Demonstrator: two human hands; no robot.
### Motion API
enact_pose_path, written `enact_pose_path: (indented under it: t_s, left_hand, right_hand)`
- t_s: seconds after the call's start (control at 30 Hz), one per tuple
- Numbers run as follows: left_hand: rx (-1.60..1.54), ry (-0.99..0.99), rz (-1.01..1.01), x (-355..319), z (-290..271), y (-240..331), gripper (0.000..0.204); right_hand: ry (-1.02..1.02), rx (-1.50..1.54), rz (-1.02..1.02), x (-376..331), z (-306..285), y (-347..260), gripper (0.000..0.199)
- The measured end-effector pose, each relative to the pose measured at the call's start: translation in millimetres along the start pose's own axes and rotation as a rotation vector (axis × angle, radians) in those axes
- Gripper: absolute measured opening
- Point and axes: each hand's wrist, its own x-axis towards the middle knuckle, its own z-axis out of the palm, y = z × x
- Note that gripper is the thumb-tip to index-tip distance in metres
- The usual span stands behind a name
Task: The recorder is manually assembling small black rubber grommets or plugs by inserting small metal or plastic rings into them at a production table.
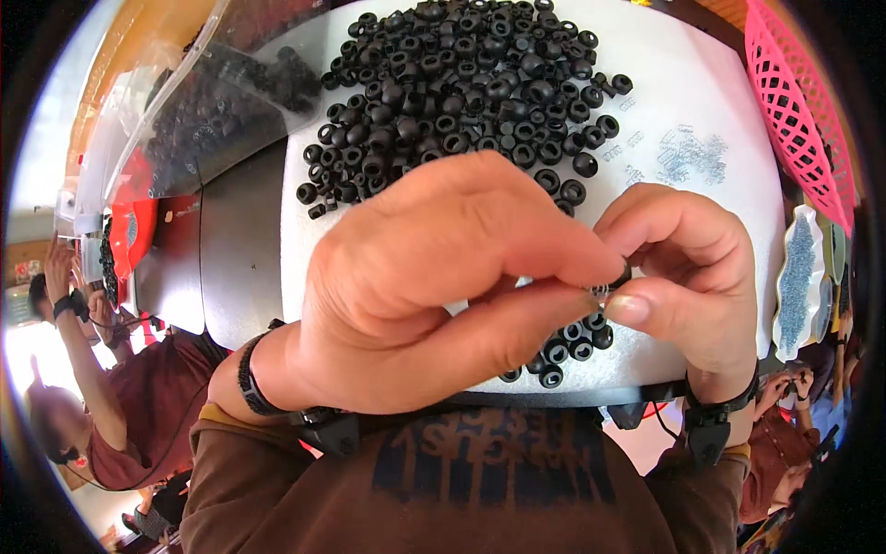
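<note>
1. Centre: the left hand [406, 277] brings its thumb and forefinger almost together on what looks like a tiny shiny coil [601, 294].
2. Right of centre: the right hand [692, 263] pinches a small black piece [624, 274], largely hidden by fingers. The fingertips meet, probably because such small parts need steadying from both sides.
3. Top centre: hollow black pieces [461, 83] heap on a white-topped desk [711, 78], seemingly within easy reach; a smaller cluster [580, 346] sits below the hands.
4. Upper right: tiny loose bits [692, 155] lie spread out, perhaps for easier picking.
5. Right edge: a white dish [782, 343] apparently keeps blue-grey bits contained.
</note>
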Motion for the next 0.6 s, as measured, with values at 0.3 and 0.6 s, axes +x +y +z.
enact_pose_path:
  t_s: [0.3, 0.6]
  left_hand:
    - [0.175, -0.025, 0.07, 2, 4, -1, 0.027]
    - [0.305, 0.084, 0.223, -6, 16, -9, 0.044]
  right_hand:
    - [-0.028, 0.023, 0.03, -3, -4, 0, 0.027]
    - [0.024, 0.181, 0.082, -4, 0, -3, 0.027]
